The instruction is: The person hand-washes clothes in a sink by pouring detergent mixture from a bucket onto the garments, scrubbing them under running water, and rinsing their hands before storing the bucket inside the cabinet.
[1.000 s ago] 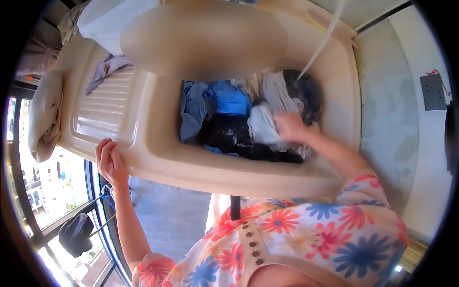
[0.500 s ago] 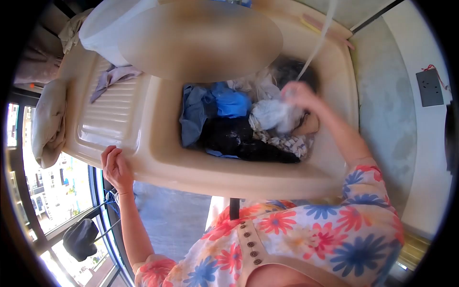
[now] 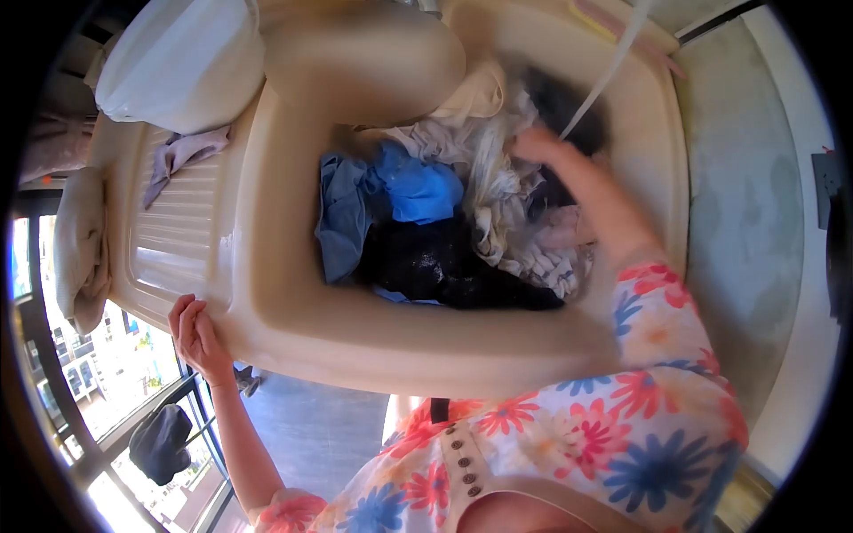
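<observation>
A: Right hand is bunched up against a wad of pale cloth, fingers bent. Can't tell if it's actually closed on it, the fingertips get lost in the wet folds.

B: And the left hand?

A: Well apart from it, fingers curled over the near edge of the big beige sink. Touching for sure, just can't tell how hard it's holding on.

B: ok so where's the pale stuff sitting exactly?

A: In the basin, right of the bright blue cloth. There's a frilly whitish piece just on the near side of it, and a pinkish cloth off to the right.

B: Full house in there lol. What else?

A: A wet, shiny black cloth along the near wall, and a grey-blue one by the left wall, right up against the bright blue.

B: That white strip by the right hand, hose or water?

A: Honestly can't tell. It slants down from the top right and ends just beside the hand.

B: And on the left?

A: Ribbed drainboard, a crumpled mauve cloth lying on it, white tub at the far end.
</observation>
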Available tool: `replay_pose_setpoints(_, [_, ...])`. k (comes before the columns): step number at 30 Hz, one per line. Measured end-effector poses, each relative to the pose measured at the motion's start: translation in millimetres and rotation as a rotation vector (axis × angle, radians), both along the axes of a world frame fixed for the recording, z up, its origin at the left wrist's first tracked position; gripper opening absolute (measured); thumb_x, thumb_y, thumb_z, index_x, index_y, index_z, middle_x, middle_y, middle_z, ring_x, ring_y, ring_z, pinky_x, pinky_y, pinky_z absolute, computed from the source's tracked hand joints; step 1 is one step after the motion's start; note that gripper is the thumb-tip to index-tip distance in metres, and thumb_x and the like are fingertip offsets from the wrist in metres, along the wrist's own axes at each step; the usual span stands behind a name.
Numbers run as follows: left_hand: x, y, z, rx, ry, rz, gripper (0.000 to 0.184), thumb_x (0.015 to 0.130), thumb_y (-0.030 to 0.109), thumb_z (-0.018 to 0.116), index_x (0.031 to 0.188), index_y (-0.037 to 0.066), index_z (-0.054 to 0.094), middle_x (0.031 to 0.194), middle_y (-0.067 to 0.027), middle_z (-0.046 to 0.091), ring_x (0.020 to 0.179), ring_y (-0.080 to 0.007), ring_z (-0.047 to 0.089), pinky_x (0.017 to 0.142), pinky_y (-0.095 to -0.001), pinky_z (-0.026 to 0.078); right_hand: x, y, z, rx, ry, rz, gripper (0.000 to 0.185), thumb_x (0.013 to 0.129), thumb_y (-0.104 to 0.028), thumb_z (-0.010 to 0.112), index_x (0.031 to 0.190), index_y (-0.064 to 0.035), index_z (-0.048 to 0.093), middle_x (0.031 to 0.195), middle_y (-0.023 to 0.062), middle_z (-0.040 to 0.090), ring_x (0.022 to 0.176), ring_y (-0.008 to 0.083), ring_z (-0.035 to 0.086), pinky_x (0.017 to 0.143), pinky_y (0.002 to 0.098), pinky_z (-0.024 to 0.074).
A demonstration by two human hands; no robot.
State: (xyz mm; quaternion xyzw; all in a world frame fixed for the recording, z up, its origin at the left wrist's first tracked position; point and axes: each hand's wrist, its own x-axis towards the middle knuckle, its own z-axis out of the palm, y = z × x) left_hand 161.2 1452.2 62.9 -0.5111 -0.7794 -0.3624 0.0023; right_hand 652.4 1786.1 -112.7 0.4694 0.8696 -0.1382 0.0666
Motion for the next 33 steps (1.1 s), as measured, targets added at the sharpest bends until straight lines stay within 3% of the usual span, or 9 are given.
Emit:
replay_pose_setpoints(3, [-1,0,-2,-0.007,0.014,-0.005,0.015,0.081,0.006,0.048,0.082,-0.001,0.061,0.100,-0.0101,0.058,0.090,-0.0230,0.055,0.079,-0.0311,0.043,18,18,75,-0.002,0.016,0.017,0.035,0.079,-0.040,0.055,0.087,-0.0071,0.063,0.090,0.0174,0.062,0.084,0.0343,0.059,0.074,0.0410,0.0486])
replay_pose_setpoints(8, [-1,1,-5,0.009,0.031,0.014,0.016,0.081,0.007,0.047,0.081,0.000,0.062,0.100,-0.0094,0.059,0.089,-0.0227,0.056,0.080,-0.0315,0.044,58,-68,20,0.080,-0.179,-0.470,0.073,0.081,-0.040,0.055,0.137,-0.0069,0.022,0.144,0.0092,0.021,0.132,0.0284,0.019,0.095,0.0639,0.0257])
replay_pose_setpoints(10, [-1,2,-8,0.044,0.013,0.002,0.015,0.081,0.004,0.047,0.081,0.000,0.062,0.098,-0.0094,0.059,0.088,-0.0225,0.056,0.078,-0.0308,0.044,67,-96,-10,0.056,-0.125,-0.479,0.073,0.082,-0.031,0.057,0.139,-0.0062,0.019,0.144,0.0116,0.018,0.133,0.0315,0.017,0.097,0.0631,0.0236])
replay_pose_setpoints(15, [6,-4,-3,0.101,0.013,-0.037,0.014,0.082,0.003,0.048,0.082,-0.001,0.061,0.099,-0.0090,0.059,0.085,-0.0215,0.057,0.075,-0.0290,0.045,54,-110,-12,-0.122,0.017,-0.707,0.073,0.086,-0.048,0.044,0.140,-0.0079,0.016,0.145,0.0148,0.016,0.133,0.0328,0.017,0.098,0.0621,0.0214])
replay_pose_setpoints(18, [4,-5,-4,0.114,-0.010,-0.042,0.015,0.082,0.003,0.048,0.083,-0.001,0.062,0.099,-0.0091,0.059,0.083,-0.0209,0.058,0.074,-0.0280,0.046,-20,-186,80,-0.282,0.023,-0.524,0.079,0.081,-0.061,0.042,0.140,-0.0142,0.018,0.144,0.0211,0.015,0.132,0.0394,0.014,0.098,0.0638,0.0188])
replay_pose_setpoints(22, [3,-3,-3,0.136,-0.020,-0.047,0.015,0.082,0.003,0.048,0.083,-0.001,0.062,0.097,-0.0087,0.059,0.082,-0.0204,0.058,0.073,-0.0282,0.046,-29,-207,51,-0.138,-0.426,-0.074,0.066,0.080,-0.054,0.048,0.134,-0.0181,0.036,0.143,0.0219,0.018,0.131,0.0440,0.013,0.096,0.0651,0.0198])
replay_pose_setpoints(26, [3,-3,-2,0.146,-0.006,-0.080,0.014,0.081,0.003,0.049,0.082,0.000,0.062,0.096,-0.0085,0.059,0.080,-0.0212,0.058,0.072,-0.0284,0.046,-39,-157,22,-0.233,-0.592,-0.010,0.046,0.078,-0.034,0.054,0.119,-0.0135,0.052,0.126,0.0152,0.047,0.119,0.0347,0.042,0.092,0.0602,0.0313])
replay_pose_setpoints(31, [2,-3,-3,0.156,0.011,-0.059,0.013,0.080,0.003,0.050,0.083,0.002,0.063,0.095,-0.0073,0.060,0.079,-0.0215,0.059,0.072,-0.0285,0.047,-64,-167,127,-0.317,0.190,0.107,0.058,0.072,-0.030,0.063,0.124,-0.0104,0.046,0.112,0.0177,0.056,0.099,0.0363,0.055,0.084,0.0391,0.0453])
replay_pose_setpoints(33, [2,-2,-4,0.158,0.011,-0.041,0.013,0.079,0.002,0.050,0.082,0.001,0.063,0.094,-0.0080,0.060,0.079,-0.0223,0.059,0.071,-0.0291,0.047,-76,-215,127,-0.259,0.261,0.218,0.072,0.068,-0.030,0.067,0.131,-0.0091,0.038,0.113,0.0236,0.052,0.096,0.0385,0.055,0.083,0.0434,0.0452])
